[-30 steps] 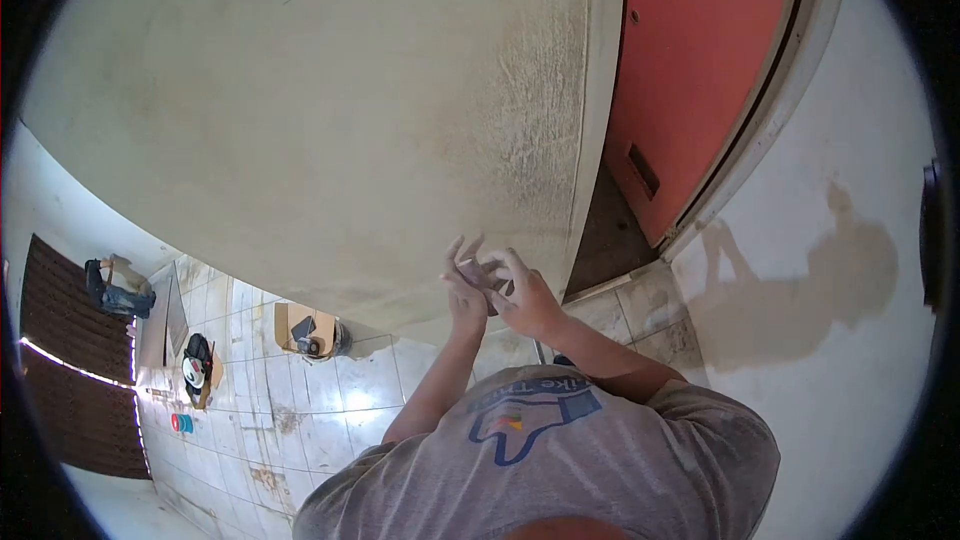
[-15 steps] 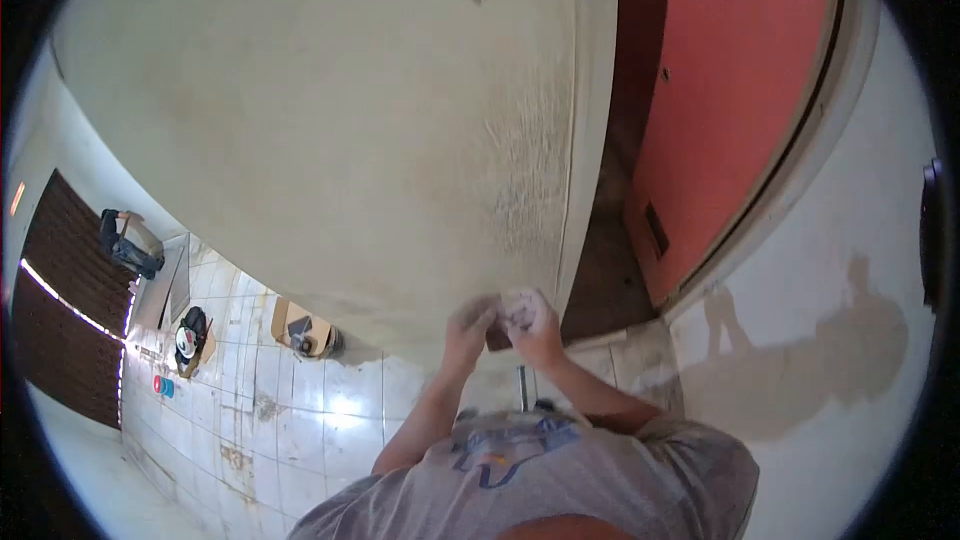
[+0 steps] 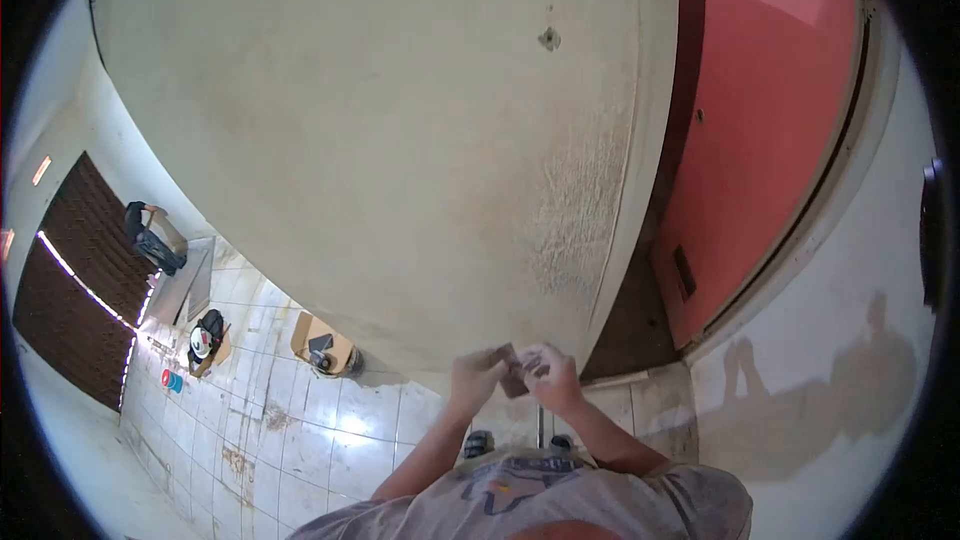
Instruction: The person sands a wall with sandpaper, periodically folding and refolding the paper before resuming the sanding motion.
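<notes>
In front of my chest I hold a small brown piece of sandpaper [image 3: 513, 372] between both hands. My left hand [image 3: 476, 378], slightly blurred, is closed on its left edge. My right hand [image 3: 549, 376] is closed at its other side, its fingers curled and covered in white dust. Just beyond my hands stands a cream wall [image 3: 350, 140]. A rough, scraped patch [image 3: 580, 210] runs near its right edge, with a small hole [image 3: 549, 38] higher up.
A pink door [image 3: 770, 130] stands right of the wall. On the tiled floor [image 3: 310, 430] are an open cardboard box [image 3: 347, 342], a dark bag [image 3: 208, 328] and a red-and-blue container [image 3: 172, 380]. Another person [image 3: 150, 238] bends over by the far wall. A metal pole [image 3: 540, 427] shows between my feet.
My view has shifted, so the wall and door appear farther right and lower. My hands have drawn slightly apart and lower in view, and more of the sandpaper shows between them.
</notes>
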`<action>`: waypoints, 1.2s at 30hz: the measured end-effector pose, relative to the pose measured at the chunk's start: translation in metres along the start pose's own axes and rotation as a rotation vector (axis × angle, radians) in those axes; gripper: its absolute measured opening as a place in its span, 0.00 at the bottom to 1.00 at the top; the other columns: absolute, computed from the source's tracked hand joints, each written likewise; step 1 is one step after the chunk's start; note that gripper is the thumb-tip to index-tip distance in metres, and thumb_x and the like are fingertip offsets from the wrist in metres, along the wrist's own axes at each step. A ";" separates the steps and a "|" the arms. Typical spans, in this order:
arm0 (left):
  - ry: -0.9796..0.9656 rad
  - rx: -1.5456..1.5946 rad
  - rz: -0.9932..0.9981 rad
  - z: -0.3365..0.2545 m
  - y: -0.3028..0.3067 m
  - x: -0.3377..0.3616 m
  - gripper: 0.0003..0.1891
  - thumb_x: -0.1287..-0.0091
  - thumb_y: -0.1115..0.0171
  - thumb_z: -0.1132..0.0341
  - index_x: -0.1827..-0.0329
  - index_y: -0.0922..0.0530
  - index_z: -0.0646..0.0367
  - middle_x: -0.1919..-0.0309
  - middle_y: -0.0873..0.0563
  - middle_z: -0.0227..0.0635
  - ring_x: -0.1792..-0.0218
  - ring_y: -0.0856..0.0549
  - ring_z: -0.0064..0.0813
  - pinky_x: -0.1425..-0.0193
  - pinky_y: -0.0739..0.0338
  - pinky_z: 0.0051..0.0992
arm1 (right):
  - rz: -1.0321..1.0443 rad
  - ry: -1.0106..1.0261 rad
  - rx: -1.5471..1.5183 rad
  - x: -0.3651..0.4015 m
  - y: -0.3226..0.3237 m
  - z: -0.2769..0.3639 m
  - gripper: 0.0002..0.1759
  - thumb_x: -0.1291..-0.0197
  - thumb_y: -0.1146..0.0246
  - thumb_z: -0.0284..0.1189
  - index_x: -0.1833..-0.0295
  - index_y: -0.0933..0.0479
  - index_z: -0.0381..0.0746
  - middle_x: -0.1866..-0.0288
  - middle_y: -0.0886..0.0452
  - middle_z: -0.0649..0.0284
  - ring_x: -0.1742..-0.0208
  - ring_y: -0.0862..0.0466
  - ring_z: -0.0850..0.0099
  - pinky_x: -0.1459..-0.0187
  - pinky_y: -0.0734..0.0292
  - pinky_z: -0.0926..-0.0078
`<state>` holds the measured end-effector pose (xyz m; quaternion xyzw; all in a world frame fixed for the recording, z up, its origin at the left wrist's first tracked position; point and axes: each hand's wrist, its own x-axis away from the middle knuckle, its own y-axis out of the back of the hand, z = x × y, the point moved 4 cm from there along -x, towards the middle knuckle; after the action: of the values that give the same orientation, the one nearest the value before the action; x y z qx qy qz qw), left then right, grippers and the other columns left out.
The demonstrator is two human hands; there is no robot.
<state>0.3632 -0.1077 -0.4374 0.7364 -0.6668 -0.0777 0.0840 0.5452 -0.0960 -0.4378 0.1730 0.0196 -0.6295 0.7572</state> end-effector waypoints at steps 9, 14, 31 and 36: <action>0.124 0.590 0.506 -0.018 -0.020 -0.021 0.23 0.41 0.25 0.84 0.42 0.18 0.64 0.48 0.10 0.41 0.48 0.11 0.33 0.42 0.14 0.35 | 0.176 -0.301 -0.578 -0.011 0.051 0.039 0.15 0.41 0.26 0.21 0.48 0.16 0.34 0.53 0.13 0.67 0.52 0.14 0.76 0.48 0.20 0.74; 0.041 0.568 0.744 -0.045 -0.019 -0.026 0.11 0.42 0.22 0.82 0.60 0.15 0.61 0.59 0.09 0.34 0.55 0.10 0.28 0.46 0.15 0.31 | 0.234 -0.314 -0.683 0.009 0.061 0.036 0.21 0.46 0.25 0.16 0.45 0.17 0.35 0.50 0.15 0.66 0.45 0.14 0.73 0.38 0.23 0.71; -0.155 0.338 0.549 -0.053 0.071 -0.044 0.17 0.47 0.22 0.84 0.62 0.20 0.56 0.61 0.13 0.28 0.60 0.14 0.22 0.54 0.15 0.29 | 0.238 -0.359 -0.675 -0.010 -0.027 0.073 0.25 0.34 0.31 0.20 0.32 0.20 0.34 0.36 0.15 0.61 0.36 0.16 0.70 0.30 0.26 0.67; -0.457 0.548 0.440 -0.095 0.085 -0.047 0.20 0.47 0.25 0.83 0.55 0.24 0.55 0.58 0.17 0.32 0.54 0.14 0.30 0.43 0.18 0.34 | 0.219 0.165 0.018 -0.015 -0.018 0.165 0.25 0.27 0.41 0.20 0.26 0.25 0.32 0.18 0.30 0.53 0.19 0.30 0.60 0.21 0.37 0.64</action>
<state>0.2977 -0.0675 -0.3258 0.5352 -0.8058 -0.0388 -0.2505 0.4938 -0.1314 -0.2833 0.2320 0.0569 -0.5269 0.8157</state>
